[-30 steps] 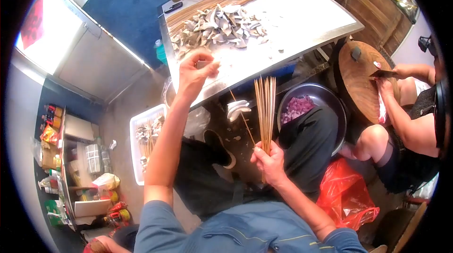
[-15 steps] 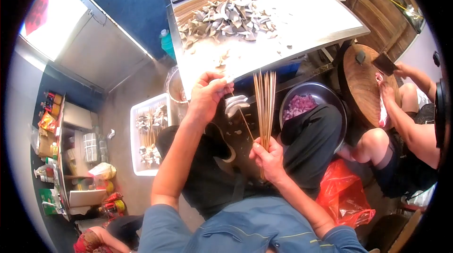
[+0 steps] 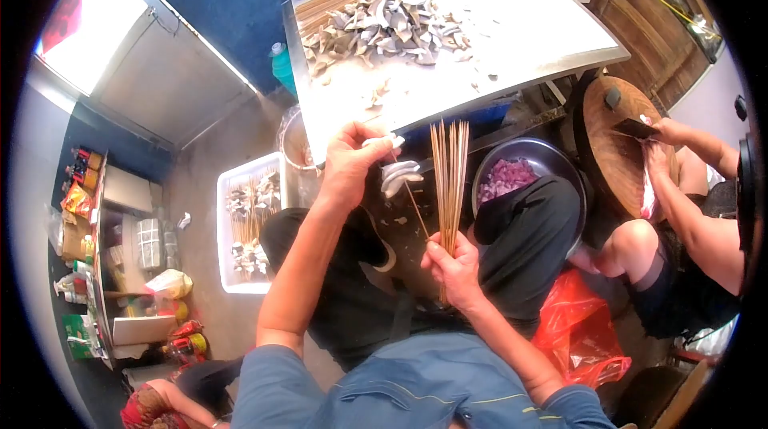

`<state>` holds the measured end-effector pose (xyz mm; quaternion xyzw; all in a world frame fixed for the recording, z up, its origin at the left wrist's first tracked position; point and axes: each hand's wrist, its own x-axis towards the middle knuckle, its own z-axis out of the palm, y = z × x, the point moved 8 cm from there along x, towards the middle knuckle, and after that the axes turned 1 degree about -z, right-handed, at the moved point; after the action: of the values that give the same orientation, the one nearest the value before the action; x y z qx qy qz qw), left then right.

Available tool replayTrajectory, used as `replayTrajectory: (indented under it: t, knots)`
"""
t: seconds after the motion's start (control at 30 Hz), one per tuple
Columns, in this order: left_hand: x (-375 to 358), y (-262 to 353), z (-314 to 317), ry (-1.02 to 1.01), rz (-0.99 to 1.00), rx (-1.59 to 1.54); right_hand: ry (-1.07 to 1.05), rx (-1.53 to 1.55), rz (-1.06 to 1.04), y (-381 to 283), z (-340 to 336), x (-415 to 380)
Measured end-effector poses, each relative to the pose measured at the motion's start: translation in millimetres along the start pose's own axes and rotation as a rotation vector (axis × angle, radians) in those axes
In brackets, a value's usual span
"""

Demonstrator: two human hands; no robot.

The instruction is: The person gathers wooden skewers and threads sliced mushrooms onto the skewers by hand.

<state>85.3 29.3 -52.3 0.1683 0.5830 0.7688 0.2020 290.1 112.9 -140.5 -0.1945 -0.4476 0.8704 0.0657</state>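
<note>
My left hand (image 3: 350, 163) is closed in a pinch on a pale slice (image 3: 387, 143) at the upper end of a thin wooden skewer (image 3: 418, 211). Several grey-and-white slices (image 3: 399, 178), which look like mushroom, are threaded below it. My right hand (image 3: 454, 267) is closed around an upright bundle of bare bamboo skewers (image 3: 450, 181); the lower end of the loaded skewer meets its thumb and fingers. Ahead, a heap of the same slices (image 3: 392, 29) lies on the white table (image 3: 528, 37), with more bare skewers (image 3: 328, 11) behind it.
A white tray (image 3: 227, 273) of loaded skewers stands on the floor at left. Chopped purple pieces lie in a metal bowl (image 3: 564, 159) by my right knee, near a red plastic bag (image 3: 580, 333). At right, a co-worker's hands (image 3: 664, 145) work with a cleaver (image 3: 634, 127) over a round chopping block (image 3: 606, 121).
The slice in my left hand sits slightly lower and shows more. My right hand stays nearly still. The co-worker's cleaver has moved left and down over the block.
</note>
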Motion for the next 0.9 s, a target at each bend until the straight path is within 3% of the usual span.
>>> replayTrajectory:
  t: [0.27, 0.33, 0.43, 0.53, 0.6, 0.73, 0.9]
  knots:
    - [-16, 0, 17, -0.083, -0.075, 0.089, 0.058, -0.006, -0.014, 2, -9, 2]
    - [-2, 15, 8, -0.015, -0.081, 0.315, 0.055, -0.010, -0.005, -2, -9, 4]
    - [46, 52, -15, 0.116, 0.201, 0.535, 0.075, -0.001, -0.017, -5, -12, 13]
    - [101, 65, -31, 0.242, 0.311, 0.727, 0.073, -0.028, -0.008, -8, -11, 14]
    - [130, 67, -27, 0.258, 0.403, 1.054, 0.075, -0.016, -0.002, -4, -12, 12]
    - [160, 55, -24, 0.293, 0.338, 1.314, 0.079, -0.001, 0.005, 0, -16, 9]
    - [171, 54, -47, 0.352, 0.388, 1.215, 0.074, -0.001, 0.021, -3, -16, 8]
